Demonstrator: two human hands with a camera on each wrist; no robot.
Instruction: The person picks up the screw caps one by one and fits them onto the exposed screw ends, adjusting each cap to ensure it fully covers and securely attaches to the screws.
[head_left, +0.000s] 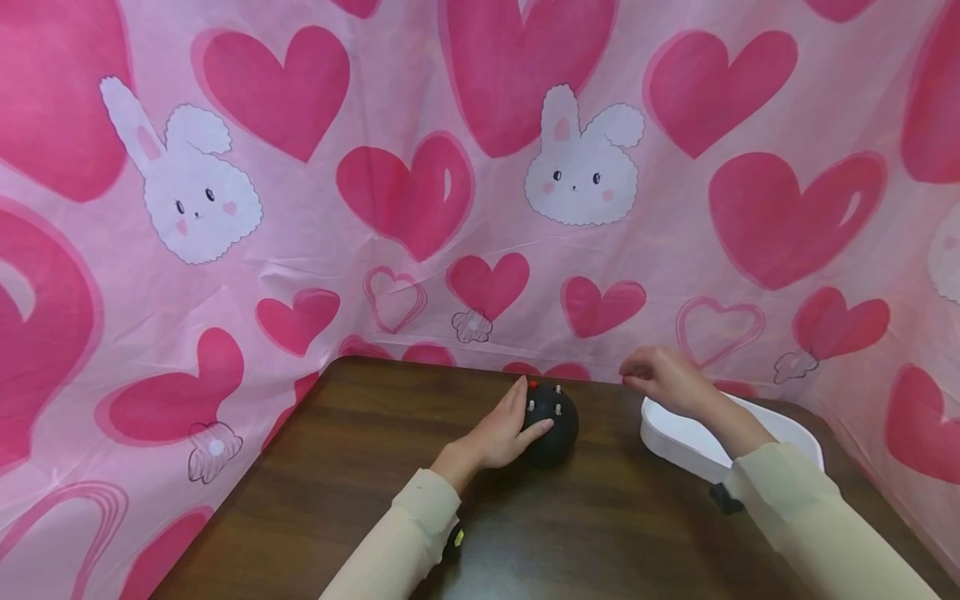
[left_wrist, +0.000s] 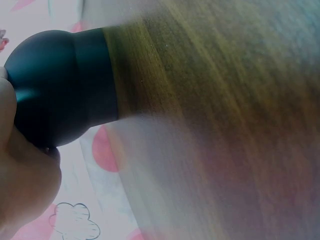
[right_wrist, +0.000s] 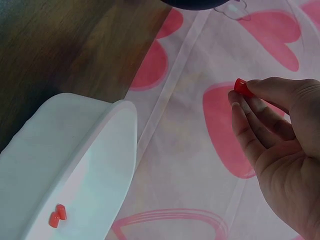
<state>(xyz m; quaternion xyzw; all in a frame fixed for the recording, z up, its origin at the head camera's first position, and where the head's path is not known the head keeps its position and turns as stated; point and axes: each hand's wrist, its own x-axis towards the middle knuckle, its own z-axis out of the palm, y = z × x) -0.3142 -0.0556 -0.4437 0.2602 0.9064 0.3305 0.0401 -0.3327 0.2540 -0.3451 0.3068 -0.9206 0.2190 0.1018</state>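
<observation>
Beyond the fingers of the left hand point(head_left: 495, 429) and the right hand point(head_left: 667, 379) hangs a pink cloth point(head_left: 495, 200) printed with hearts and white rabbits. Below them spreads the dark wood-grain counter point(head_left: 360, 467). A white tray with rounded corners point(head_left: 675, 448) sits below and to the right of the right fingers, partly hidden by that forearm. The left fingers and thumb hold opposite sides of a black ball-shaped stand point(head_left: 553, 450), which rests upright on its flat base, well to the left of the right fingers. Pale pegs point(head_left: 558, 409) rise from its top, just beside the left fingertips, along with a red piece point(head_left: 533, 384). The right thumb and forefinger pinch a small red cap point(right_wrist: 243, 89); two loose caps point(right_wrist: 61, 212) lie in the tray, apart from those fingers.
</observation>
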